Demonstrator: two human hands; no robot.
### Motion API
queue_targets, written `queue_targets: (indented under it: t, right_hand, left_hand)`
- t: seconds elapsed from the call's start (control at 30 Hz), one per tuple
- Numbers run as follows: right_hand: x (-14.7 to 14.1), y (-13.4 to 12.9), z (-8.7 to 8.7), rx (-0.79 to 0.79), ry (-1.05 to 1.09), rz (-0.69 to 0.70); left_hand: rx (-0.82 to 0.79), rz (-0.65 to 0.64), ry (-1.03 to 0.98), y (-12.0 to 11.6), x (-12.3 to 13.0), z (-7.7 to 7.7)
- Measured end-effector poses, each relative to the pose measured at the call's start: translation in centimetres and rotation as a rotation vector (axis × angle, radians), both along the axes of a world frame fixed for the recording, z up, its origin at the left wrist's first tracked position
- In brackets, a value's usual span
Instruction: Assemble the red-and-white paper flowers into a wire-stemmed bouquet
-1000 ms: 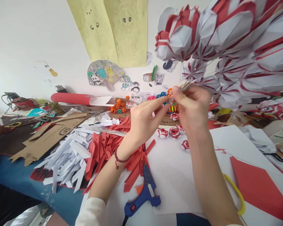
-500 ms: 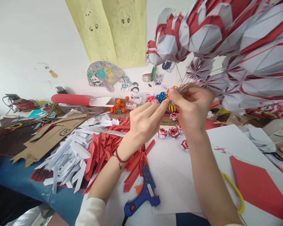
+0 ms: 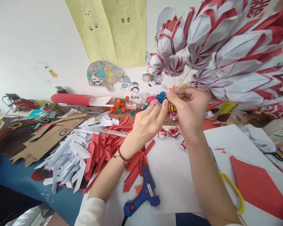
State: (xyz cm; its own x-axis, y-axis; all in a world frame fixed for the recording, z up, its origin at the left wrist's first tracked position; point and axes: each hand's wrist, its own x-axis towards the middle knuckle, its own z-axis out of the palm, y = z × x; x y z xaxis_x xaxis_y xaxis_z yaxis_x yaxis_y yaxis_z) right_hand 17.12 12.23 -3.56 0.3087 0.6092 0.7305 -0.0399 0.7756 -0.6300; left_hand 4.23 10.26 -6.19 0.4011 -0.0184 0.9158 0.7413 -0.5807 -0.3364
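Observation:
At the upper right, a bunch of red-and-white folded-paper flowers [image 3: 202,56] fans out on thin wire stems [image 3: 182,82]. My right hand [image 3: 191,105] is closed around these stems, thumb against them, where they come together. Just left of it and lower, my left hand [image 3: 148,122] has its fingers pressed together, the tips close to my right thumb. What those fingertips pinch is hidden behind the hand. Below the hands, several small red-and-white paper flowers [image 3: 174,132] lie on a white sheet [image 3: 172,175].
A blue glue gun [image 3: 145,191] lies in front, red strips [image 3: 103,150] and white strips [image 3: 70,157] to the left. Yellow-handled scissors [image 3: 238,194] and red paper [image 3: 257,185] are at right. Cardboard [image 3: 54,133] lies farther left, near another person's hand [image 3: 0,136].
The flower bunch has turned and shifted, showing more flower sides and more wall behind. My left hand has moved slightly right. The other person's hand has come further into view.

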Motion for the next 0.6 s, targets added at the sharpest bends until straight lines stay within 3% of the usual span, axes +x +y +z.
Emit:
queue_targets:
  t: [0.1, 0.2, 0.37, 0.5, 0.6]
  right_hand:
    - [0.9, -0.4, 0.8, -0.074, -0.101, 0.148]
    - [1.7, -0.7, 1.4, -0.100, -0.143, 0.343]
    - [1.5, 0.5, 0.7, -0.150, -0.080, 0.614]
    - [0.7, 2.0, 0.0, -0.202, 0.095, 0.734]
    - [0.6, 2.4, -0.1, -0.241, 0.163, 0.709]
  left_hand:
    - [-0.109, -0.216, -0.215, 0.5, 0.0, 0.1]
    - [-0.337, -0.461, -0.423, 0.3, 0.2, 0.4]
    - [-0.723, -0.739, -0.734, -0.6, 0.4, 0.8]
    - [-0.906, -0.914, -0.801, -0.8, 0.4, 1.2]
    - [-1.017, -1.002, -0.820, -0.7, 0.4, 1.4]
